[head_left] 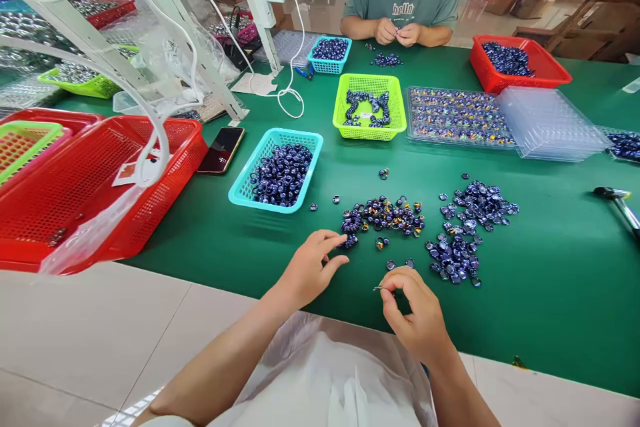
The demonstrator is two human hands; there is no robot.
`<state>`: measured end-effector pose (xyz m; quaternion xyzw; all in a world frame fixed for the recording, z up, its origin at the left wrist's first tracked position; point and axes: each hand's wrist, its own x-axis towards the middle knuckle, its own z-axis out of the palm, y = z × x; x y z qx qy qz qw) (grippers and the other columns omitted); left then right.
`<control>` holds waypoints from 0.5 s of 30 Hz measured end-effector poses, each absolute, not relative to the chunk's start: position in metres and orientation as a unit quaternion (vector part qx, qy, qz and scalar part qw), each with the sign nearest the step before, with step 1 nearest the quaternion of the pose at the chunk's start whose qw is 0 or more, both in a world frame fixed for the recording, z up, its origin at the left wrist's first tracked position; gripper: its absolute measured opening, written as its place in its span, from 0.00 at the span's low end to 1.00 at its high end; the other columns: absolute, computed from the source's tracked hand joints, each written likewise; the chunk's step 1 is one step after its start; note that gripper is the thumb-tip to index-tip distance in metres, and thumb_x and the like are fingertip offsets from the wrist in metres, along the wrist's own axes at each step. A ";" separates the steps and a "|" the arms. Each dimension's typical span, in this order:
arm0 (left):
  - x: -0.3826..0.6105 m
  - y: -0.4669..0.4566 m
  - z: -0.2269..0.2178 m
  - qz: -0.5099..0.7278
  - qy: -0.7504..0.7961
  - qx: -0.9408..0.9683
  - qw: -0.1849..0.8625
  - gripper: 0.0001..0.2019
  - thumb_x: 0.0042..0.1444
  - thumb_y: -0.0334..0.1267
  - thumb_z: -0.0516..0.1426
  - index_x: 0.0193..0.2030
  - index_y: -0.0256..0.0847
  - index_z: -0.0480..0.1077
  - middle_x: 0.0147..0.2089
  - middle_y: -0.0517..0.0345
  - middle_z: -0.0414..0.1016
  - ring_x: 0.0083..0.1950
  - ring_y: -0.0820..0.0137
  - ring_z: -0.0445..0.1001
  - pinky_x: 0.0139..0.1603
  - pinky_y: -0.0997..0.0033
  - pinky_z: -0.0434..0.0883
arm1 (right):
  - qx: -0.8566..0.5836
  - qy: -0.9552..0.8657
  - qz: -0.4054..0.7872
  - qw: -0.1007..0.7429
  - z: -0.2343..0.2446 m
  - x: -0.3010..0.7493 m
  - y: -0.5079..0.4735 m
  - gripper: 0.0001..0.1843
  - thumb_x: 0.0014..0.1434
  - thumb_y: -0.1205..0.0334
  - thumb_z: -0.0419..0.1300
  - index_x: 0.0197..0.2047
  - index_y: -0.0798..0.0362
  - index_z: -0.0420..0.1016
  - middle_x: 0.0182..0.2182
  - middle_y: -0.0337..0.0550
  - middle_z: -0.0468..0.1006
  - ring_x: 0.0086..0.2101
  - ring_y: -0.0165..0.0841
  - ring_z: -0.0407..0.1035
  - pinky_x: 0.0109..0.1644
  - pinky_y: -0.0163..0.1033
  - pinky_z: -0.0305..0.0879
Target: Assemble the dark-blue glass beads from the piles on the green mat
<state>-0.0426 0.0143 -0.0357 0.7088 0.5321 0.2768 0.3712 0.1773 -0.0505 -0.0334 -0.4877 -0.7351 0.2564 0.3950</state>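
My left hand (311, 267) rests on the green table (550, 267), its fingertips curled and touching a small cluster of dark blue beads (351, 225) at the left end of a bead pile (385, 215). My right hand (417, 313) is closed in a pinch on a small metal ring piece (379, 289) just above the table. Two loose beads (399, 264) lie just above the right hand. A larger scatter of flat blue beads (463, 237) spreads to the right.
A teal basket (240, 190) of blue beads stands left of the pile, a phone (221, 149) beside it. Red baskets (75, 200) fill the left. A green basket (370, 83), clear trays (550, 123) and a red basket (520, 70) sit farther back. A person (400, 7) works opposite. A metal tool (620, 203) lies at right.
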 end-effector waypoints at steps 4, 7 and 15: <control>-0.048 0.029 -0.047 0.268 0.512 0.768 0.276 0.15 0.59 0.32 0.60 0.53 0.41 0.75 0.50 0.48 0.77 0.47 0.61 0.75 0.50 0.60 0.74 | -0.500 -0.721 0.271 0.396 -0.035 0.172 -0.050 0.08 0.62 0.72 0.53 0.36 0.48 0.65 0.32 0.39 0.74 0.35 0.34 0.70 0.50 0.47 0.66; -0.047 0.032 -0.051 0.236 0.505 0.793 0.246 0.10 0.59 0.32 0.60 0.48 0.39 0.76 0.43 0.50 0.78 0.47 0.60 0.75 0.49 0.59 0.74 | -0.504 -0.715 0.277 0.397 -0.036 0.168 -0.050 0.07 0.62 0.71 0.53 0.36 0.49 0.66 0.32 0.39 0.74 0.34 0.34 0.70 0.49 0.47 0.67; -0.050 0.026 -0.046 0.258 0.526 0.765 0.267 0.07 0.59 0.33 0.61 0.44 0.40 0.76 0.37 0.55 0.76 0.38 0.66 0.76 0.40 0.67 0.74 | -0.526 -0.677 0.323 0.402 -0.036 0.168 -0.050 0.06 0.62 0.69 0.54 0.34 0.49 0.68 0.33 0.40 0.75 0.35 0.35 0.70 0.50 0.46 0.67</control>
